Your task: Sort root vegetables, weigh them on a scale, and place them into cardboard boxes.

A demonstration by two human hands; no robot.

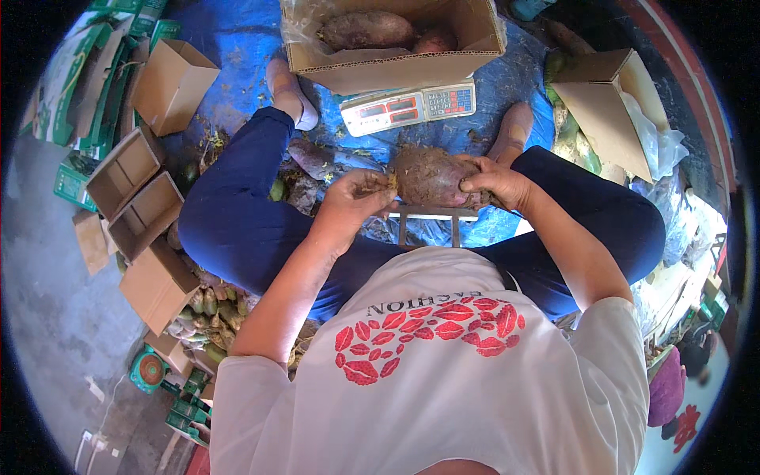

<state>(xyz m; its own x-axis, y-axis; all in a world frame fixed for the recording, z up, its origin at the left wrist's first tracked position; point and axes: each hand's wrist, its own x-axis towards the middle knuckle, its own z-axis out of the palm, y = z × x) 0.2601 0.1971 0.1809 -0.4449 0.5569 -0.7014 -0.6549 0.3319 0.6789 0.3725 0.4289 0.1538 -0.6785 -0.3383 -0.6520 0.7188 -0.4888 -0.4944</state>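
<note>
Between my knees I hold a large, soil-caked root vegetable with reddish-purple skin [427,178], lying sideways. My right hand [500,184] is closed around its right end, the thumb across the upper side. At the opposite end, my left hand [356,195] has its fingers pinched together beside a small yellowish bit; what they grip is too small to make out. Just beyond stands a white digital scale [408,109] with a keypad and red-framed displays. Behind it, an open cardboard box [396,77] contains two similar roots [368,30].
A blue tarp [237,32] covers the ground ahead. Open cardboard boxes [170,87] and green cartons [103,87] crowd the left, near a heap of greenish roots [210,313]. Another open box [606,107] with plastic lies at the right. A metal frame [431,212] sits under the held root.
</note>
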